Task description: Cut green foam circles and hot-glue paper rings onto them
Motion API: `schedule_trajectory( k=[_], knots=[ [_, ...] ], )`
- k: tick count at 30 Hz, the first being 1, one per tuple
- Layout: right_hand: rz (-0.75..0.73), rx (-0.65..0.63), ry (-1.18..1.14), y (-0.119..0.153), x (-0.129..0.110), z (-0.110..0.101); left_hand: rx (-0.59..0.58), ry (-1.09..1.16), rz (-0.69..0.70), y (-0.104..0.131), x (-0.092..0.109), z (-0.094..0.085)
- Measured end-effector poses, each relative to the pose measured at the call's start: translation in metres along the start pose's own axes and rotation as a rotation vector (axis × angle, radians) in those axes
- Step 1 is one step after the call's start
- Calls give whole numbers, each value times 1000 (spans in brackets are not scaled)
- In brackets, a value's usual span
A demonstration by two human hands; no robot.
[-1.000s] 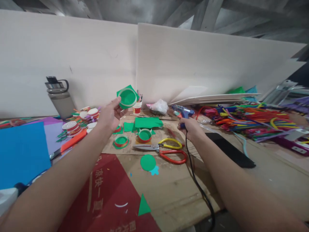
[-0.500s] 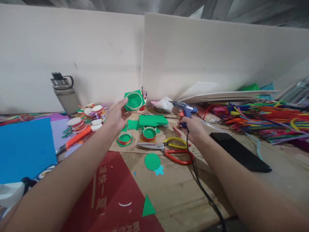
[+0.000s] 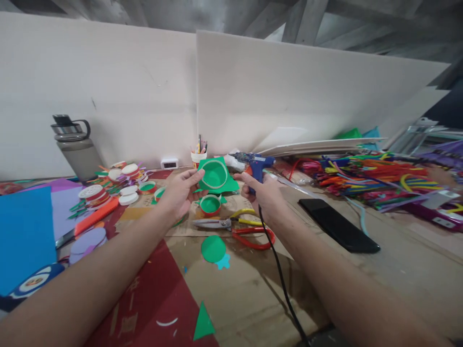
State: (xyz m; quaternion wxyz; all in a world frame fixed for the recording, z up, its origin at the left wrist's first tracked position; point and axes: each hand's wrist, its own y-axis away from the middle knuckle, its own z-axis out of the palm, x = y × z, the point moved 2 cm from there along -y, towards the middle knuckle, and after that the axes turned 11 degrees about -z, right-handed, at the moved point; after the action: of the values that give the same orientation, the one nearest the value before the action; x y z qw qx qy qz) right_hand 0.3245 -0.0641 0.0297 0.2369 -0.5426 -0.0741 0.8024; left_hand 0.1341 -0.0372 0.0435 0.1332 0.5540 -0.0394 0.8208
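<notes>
My left hand [image 3: 184, 190] pinches the edge of a green foam piece with a pale ring [image 3: 215, 174] on it, held up over the table. In my right hand [image 3: 263, 193] is a blue glue gun [image 3: 256, 165], its nozzle pointing left, just right of the foam piece. The gun's black cord [image 3: 284, 279] runs down toward me. Below the held piece stands a red-rimmed round cup with a green inside [image 3: 210, 205]. Scissors with yellow and red handles [image 3: 253, 238] lie in front of it.
A grey bottle [image 3: 77, 152], stacked white-and-red discs [image 3: 94, 195] and an orange cutter [image 3: 96, 216] are at left. At right lie a black phone [image 3: 338, 225] and colourful pipe cleaners [image 3: 376, 178]. A green circle [image 3: 213, 248] and green triangle [image 3: 203, 323] lie in front.
The view has turned slightly right. The held foam piece and the glue gun are nearer each other, and the foam piece is lower over the table.
</notes>
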Motion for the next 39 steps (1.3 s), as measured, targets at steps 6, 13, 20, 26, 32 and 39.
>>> schedule_trajectory(
  k=[6, 13, 20, 26, 32, 39],
  knots=[
    [-3, 21, 69, 0, 3, -1, 34, -95, 150, 5, -7, 9],
    [-47, 40, 120, 1, 8, -1, -16, -153, 229, 10, -14, 16],
    [-25, 21, 143, 4, 2, 3, -47, -153, 171, 6, -21, 12],
    [-59, 51, 229, 6, -4, 3, -75, -214, 97, 0, -28, 7],
    [-115, 43, 224, 5, -5, 3, -110, -372, 114, 0, -28, 4],
    [-131, 12, 255, 6, -6, 3, -118, -490, 62, 5, -27, 6]
  ],
)
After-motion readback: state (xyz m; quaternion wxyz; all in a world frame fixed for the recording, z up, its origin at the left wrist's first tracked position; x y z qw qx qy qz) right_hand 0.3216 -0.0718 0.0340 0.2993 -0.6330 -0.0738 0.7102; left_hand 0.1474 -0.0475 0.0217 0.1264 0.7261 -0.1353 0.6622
